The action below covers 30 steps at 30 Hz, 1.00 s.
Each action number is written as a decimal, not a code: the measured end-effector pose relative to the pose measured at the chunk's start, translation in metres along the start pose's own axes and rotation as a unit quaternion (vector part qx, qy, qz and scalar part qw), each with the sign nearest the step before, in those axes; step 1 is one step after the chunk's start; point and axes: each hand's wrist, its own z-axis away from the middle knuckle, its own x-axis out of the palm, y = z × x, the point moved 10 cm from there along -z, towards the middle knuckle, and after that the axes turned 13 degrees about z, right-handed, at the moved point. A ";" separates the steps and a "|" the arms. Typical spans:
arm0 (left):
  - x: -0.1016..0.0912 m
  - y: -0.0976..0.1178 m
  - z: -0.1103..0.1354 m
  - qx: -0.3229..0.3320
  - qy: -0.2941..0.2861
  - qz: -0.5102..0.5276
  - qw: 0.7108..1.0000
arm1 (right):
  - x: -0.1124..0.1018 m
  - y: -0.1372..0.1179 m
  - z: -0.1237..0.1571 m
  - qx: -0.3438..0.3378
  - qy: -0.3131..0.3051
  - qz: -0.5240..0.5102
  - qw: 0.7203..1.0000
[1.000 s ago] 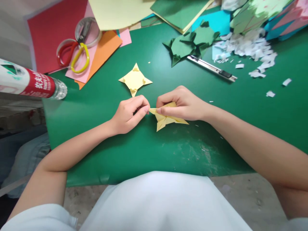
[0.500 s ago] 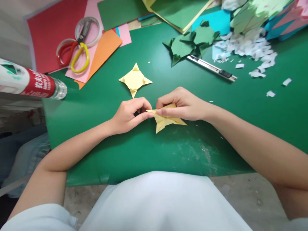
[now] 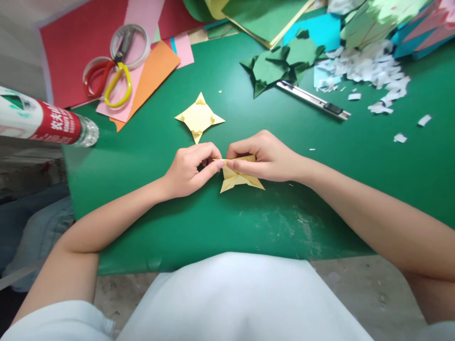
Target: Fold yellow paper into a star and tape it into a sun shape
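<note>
Between both hands is a folded yellow paper piece (image 3: 239, 179) with pointed corners, held just above the green table. My left hand (image 3: 194, 171) pinches its left point between thumb and index finger. Close beside it, my right hand (image 3: 266, 156) grips the upper edge with thumb and fingers, covering part of the paper. The two thumb tips almost meet. Just beyond my left hand lies a finished-looking yellow paper star (image 3: 199, 118) with four points and small curled folds at each.
Scissors (image 3: 122, 71) and a tape roll (image 3: 141, 60) rest on coloured paper at the back left, near a water bottle (image 3: 59, 122). A utility knife (image 3: 314, 100), dark green folded paper (image 3: 270, 70) and white paper scraps (image 3: 377, 68) lie at the back right.
The held yellow paper has shifted slightly left and turned, and my hands have drawn closer together. At the back, a green sheet has moved away, baring red paper.
</note>
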 end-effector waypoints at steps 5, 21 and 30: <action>0.000 0.006 0.000 0.026 0.003 -0.011 1.000 | 0.004 0.000 0.000 0.010 -0.006 0.037 0.999; 0.004 0.004 0.001 0.016 -0.020 -0.011 1.000 | 0.005 0.000 -0.002 0.012 -0.013 0.022 1.000; 0.003 0.005 0.000 0.026 -0.005 -0.026 0.999 | 0.005 0.000 -0.001 0.003 -0.009 -0.010 1.000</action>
